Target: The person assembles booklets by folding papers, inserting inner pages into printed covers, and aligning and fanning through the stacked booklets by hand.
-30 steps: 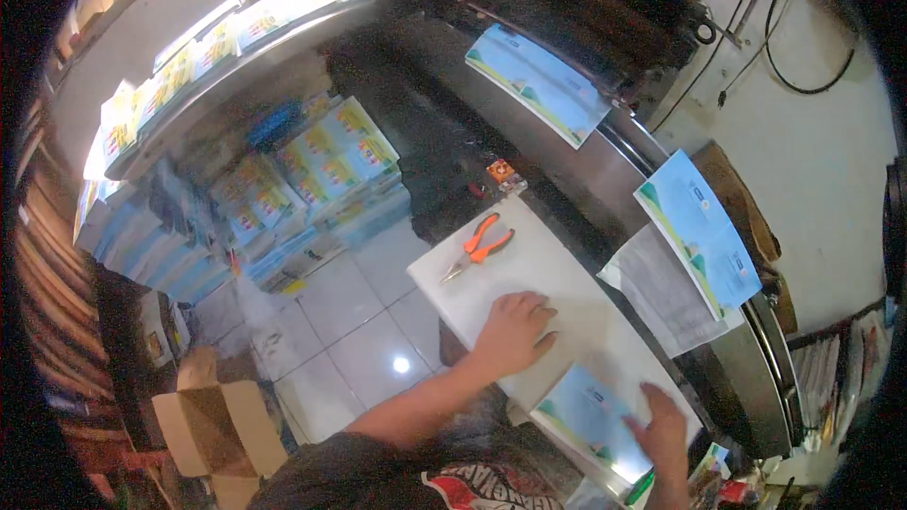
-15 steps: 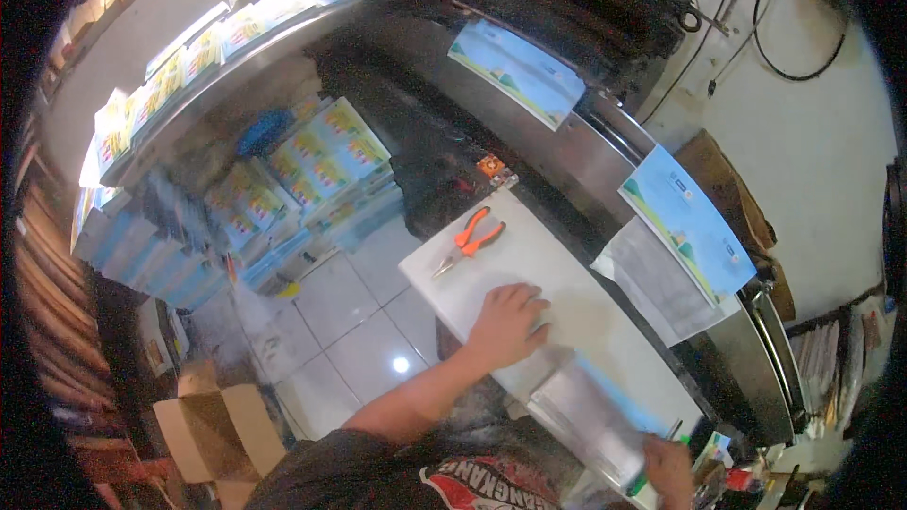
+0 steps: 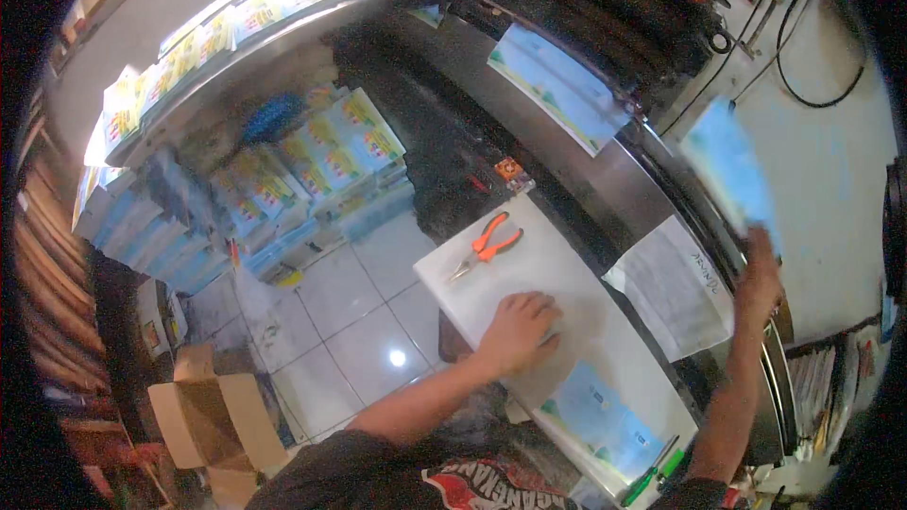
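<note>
The blue sheet [image 3: 732, 165] in the right hand [image 3: 759, 269] is smeared by motion; its print cannot be made out, and the fingers gripping it blur into its lower edge. The left hand [image 3: 518, 331] covers part of the white board [image 3: 529, 264], so what lies under the palm is hidden. The green pens [image 3: 654, 477] at the bottom are too small to tell apart. The shelf stacks [image 3: 189, 66] bend and dim toward the dark rim. The black machine [image 3: 624, 9] is too shadowed to read.
</note>
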{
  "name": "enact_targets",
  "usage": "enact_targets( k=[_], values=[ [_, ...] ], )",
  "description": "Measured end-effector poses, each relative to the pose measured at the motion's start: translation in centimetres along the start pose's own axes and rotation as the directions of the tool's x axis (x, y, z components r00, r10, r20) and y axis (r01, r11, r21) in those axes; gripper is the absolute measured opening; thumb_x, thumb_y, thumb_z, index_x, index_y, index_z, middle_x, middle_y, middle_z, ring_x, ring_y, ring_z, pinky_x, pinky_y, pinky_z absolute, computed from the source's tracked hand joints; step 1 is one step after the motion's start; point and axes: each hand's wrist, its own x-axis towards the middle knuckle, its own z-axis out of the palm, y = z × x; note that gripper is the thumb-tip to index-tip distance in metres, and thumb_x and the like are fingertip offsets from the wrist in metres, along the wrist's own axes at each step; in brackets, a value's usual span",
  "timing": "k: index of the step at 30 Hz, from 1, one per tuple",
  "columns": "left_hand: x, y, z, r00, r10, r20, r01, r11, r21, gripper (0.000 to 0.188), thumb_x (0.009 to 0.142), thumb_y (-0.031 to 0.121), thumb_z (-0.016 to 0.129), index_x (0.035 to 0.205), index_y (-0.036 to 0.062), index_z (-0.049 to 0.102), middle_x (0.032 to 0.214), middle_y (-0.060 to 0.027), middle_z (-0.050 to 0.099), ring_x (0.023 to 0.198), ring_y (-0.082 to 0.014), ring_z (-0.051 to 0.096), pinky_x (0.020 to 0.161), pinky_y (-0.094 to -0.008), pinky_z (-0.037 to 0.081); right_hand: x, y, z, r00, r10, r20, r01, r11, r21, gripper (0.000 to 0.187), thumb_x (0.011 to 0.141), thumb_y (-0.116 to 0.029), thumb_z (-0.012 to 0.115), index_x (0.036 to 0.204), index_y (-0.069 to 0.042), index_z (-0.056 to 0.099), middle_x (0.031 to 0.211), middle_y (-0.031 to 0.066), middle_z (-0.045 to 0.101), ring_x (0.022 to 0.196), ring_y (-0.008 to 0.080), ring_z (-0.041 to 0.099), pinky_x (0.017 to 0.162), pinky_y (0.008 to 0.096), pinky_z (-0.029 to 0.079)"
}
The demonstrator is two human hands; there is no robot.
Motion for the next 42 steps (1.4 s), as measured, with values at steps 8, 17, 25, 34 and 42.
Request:
enact_targets(
  k=[8, 17, 25, 34, 42],
  values=[
    [-0.3, 0.7, -0.6, 0.999, 0.027, -0.047, -0.026, 1.0, 0.016, 0.039, 0.086, 0.035, 0.066, 0.116, 0.0109, 0.061, 0.125, -0.0112, 0.056, 0.123, -0.0298, 0.048, 0.103, -0.0464, 0.035, -6.5, -10.1, -2.6, 0.907, 0.043, 0.419, -0.078, 0.995, 0.066, 0.034, 0.09, -0.006, 0.049, 0.122, -0.007, 0.06, 0.121, 0.0178, 0.062, 0.11, 0.0351, 0.061, 0.094, 0.0456, 0.049],
    [0.5, 1.2, -0.6, 1.0, -0.003, -0.012, 0.003, 1.0, 0.026, 0.036, 0.083, 0.031, 0.068, 0.112, 0.0111, 0.064, 0.127, -0.0095, 0.056, 0.122, -0.0293, 0.048, 0.102, -0.0461, 0.036, -23.2, -15.2, -14.5, 0.644, -0.05, 0.763, -0.167, 0.965, 0.204, 0.091, 0.07, -0.041, 0.081, 0.142, -0.003, 0.04, 0.148, 0.022, 0.038, 0.135, 0.0419, 0.039, 0.108, 0.0496, 0.037],
    [0.6, 1.5, -0.9, 0.999, 0.004, -0.032, -0.003, 0.999, 0.038, 0.037, 0.082, 0.031, 0.068, 0.113, 0.0117, 0.065, 0.128, -0.0088, 0.056, 0.124, -0.0294, 0.047, 0.103, -0.0474, 0.035, -27.5, -12.7, -14.6, 0.581, -0.146, 0.801, -0.326, 0.86, 0.393, 0.083, 0.073, -0.038, 0.079, 0.139, -0.001, 0.046, 0.141, 0.0214, 0.048, 0.13, 0.0396, 0.045, 0.111, 0.0463, 0.035],
    [0.3, 1.5, -0.6, 1.0, -0.014, -0.01, 0.014, 1.0, 0.002, 0.037, 0.081, 0.031, 0.069, 0.112, 0.0119, 0.064, 0.127, -0.0093, 0.056, 0.121, -0.0304, 0.049, 0.104, -0.0483, 0.035, -24.4, -4.7, -14.9, 0.585, 0.128, 0.801, -0.498, 0.836, 0.23, 0.035, 0.088, -0.027, 0.062, 0.112, -0.002, 0.066, 0.098, 0.0233, 0.068, 0.083, 0.0421, 0.065, 0.079, 0.0469, 0.053],
    [1.2, 1.1, -0.1, 1.0, 0.01, 0.004, -0.01, 1.0, -0.021, 0.036, 0.083, 0.032, 0.068, 0.109, 0.0071, 0.064, 0.123, -0.0145, 0.06, 0.118, -0.0331, 0.052, 0.103, -0.0484, 0.036, -14.1, -3.6, -17.2, 0.663, 0.19, 0.724, -0.605, 0.706, 0.368, 0.031, 0.091, -0.022, 0.061, 0.11, 0.002, 0.064, 0.1, 0.0221, 0.067, 0.09, 0.0379, 0.066, 0.081, 0.041, 0.051]
  ],
)
